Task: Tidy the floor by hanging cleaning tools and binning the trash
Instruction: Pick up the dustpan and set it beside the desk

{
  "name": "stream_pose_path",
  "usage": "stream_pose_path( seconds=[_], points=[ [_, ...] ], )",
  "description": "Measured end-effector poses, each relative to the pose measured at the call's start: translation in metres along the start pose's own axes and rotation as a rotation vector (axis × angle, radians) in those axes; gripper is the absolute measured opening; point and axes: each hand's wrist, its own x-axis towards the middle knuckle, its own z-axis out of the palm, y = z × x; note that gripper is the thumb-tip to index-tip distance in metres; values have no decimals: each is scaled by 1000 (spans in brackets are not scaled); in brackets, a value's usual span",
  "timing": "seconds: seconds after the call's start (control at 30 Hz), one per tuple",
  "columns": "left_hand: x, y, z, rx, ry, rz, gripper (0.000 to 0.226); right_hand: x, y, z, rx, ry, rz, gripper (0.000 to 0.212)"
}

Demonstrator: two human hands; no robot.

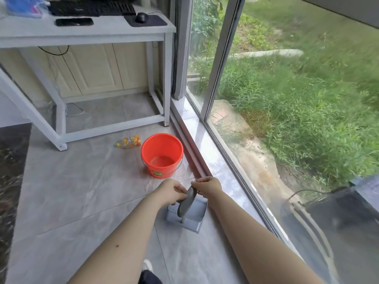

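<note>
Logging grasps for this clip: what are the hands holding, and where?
Both the left hand and right hand grip the grey dustpan set at its handle top.
</note>
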Motion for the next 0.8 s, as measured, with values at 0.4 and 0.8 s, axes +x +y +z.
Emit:
stream_pose_path(
  seconds=[0.4,0.8],
  points=[
    [117,28,-105,176,25,49,18,90,-64,65,269,222,277,21],
    [268,63,-169,403,58,71,23,220,-126,113,292,355,407,39]
  ],
)
